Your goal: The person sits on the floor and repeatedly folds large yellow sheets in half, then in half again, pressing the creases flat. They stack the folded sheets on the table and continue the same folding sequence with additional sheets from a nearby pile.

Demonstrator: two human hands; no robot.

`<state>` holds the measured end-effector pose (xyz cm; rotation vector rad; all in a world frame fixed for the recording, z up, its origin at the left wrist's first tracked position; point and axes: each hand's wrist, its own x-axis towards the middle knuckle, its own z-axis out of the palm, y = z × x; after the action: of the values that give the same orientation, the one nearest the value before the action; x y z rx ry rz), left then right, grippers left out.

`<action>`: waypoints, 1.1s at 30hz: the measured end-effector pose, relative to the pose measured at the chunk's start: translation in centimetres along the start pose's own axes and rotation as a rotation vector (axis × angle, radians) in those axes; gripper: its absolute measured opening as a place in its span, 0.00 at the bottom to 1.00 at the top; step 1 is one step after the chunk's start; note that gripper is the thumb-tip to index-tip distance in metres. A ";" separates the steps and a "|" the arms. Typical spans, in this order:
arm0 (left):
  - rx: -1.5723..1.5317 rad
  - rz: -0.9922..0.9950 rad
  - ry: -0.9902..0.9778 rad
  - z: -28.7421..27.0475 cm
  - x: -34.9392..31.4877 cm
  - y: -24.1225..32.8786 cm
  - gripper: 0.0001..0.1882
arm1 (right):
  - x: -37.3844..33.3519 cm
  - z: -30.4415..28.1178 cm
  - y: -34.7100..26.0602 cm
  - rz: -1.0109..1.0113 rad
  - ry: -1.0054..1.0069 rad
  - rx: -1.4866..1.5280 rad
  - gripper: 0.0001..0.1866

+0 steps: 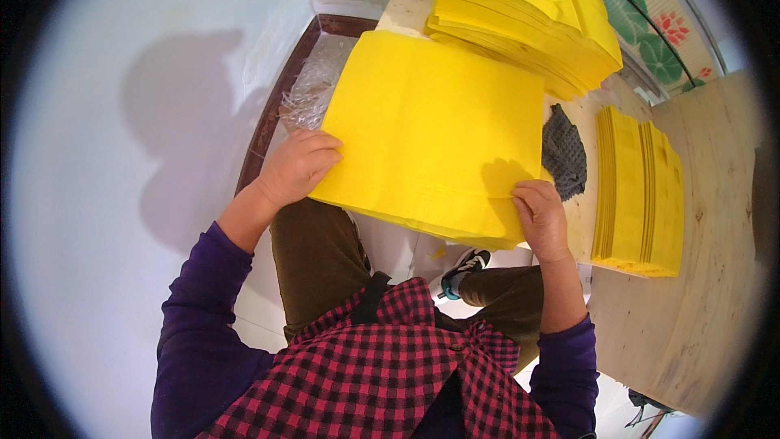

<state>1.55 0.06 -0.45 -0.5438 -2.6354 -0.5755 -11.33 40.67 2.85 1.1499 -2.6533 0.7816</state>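
Note:
A wide yellow sheet (435, 130), which looks like soft non-woven fabric, lies in front of me with other yellow layers showing beneath its near edge. My left hand (299, 167) has its fingers closed on the sheet's left edge, close to the near corner. At the near right corner, my right hand (542, 218) pinches the edge between thumb and fingers. The sheet's near edge hangs out over my knees. How many layers my fingers hold cannot be made out.
A thick pile of yellow sheets (520, 20) rests behind on the pale wooden table (581, 232). Folded yellow stacks (638, 195) stand at the right, beside a dark grey textured cloth (563, 153). Clear plastic wrapping (313, 85) lies at the left, by the white wall (106, 219).

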 end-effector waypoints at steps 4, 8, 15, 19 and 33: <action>-0.004 0.002 0.010 0.0 -0.1 0.2 0.06 | -0.1 0.2 0.0 0.000 0.008 -0.005 0.08; -0.012 -0.015 0.011 0.0 -0.1 0.4 0.07 | -0.2 0.1 -0.1 0.016 -0.001 -0.010 0.08; -0.022 -0.029 -0.026 -0.2 -0.2 0.5 0.08 | -0.4 0.0 -0.2 0.025 -0.017 0.002 0.10; -0.035 -0.026 -0.019 -0.1 -0.3 0.4 0.08 | -0.6 0.1 0.0 0.035 -0.018 0.021 0.10; 0.010 -0.005 0.027 0.4 -0.5 0.3 0.06 | -0.6 -0.1 -0.5 0.109 -0.049 0.028 0.09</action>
<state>2.00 0.38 -0.93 -0.5229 -2.6135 -0.5674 -10.57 40.88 2.92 1.0514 -2.7738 0.8215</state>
